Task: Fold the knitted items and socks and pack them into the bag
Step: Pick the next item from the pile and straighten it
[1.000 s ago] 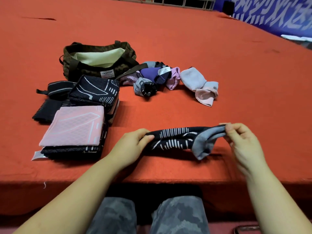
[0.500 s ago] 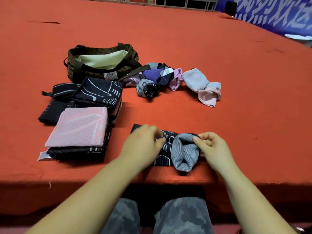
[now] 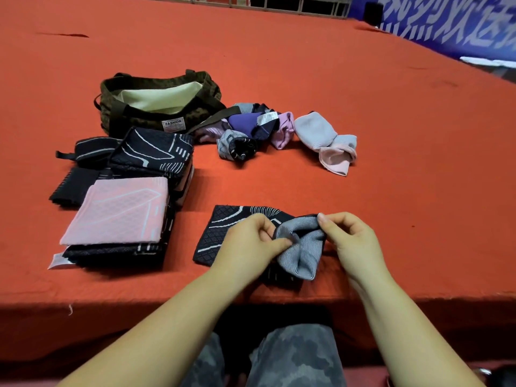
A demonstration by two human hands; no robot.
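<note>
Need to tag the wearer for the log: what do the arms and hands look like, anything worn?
Both forearms are bare to the frame edge: no sleeves, gloves, watch or rings visible on the left hand or right hand. Short, unpainted nails. Below the arms, grey camouflage trousers.

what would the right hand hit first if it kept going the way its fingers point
The right hand points left, pinching the grey sock cuff; just beyond is the left hand, probably met first.

bag (image 3: 131, 118): 1 | folded knit stack (image 3: 120, 219): 1 | loose sock pile (image 3: 251, 129): 1 | hands: 2
</note>
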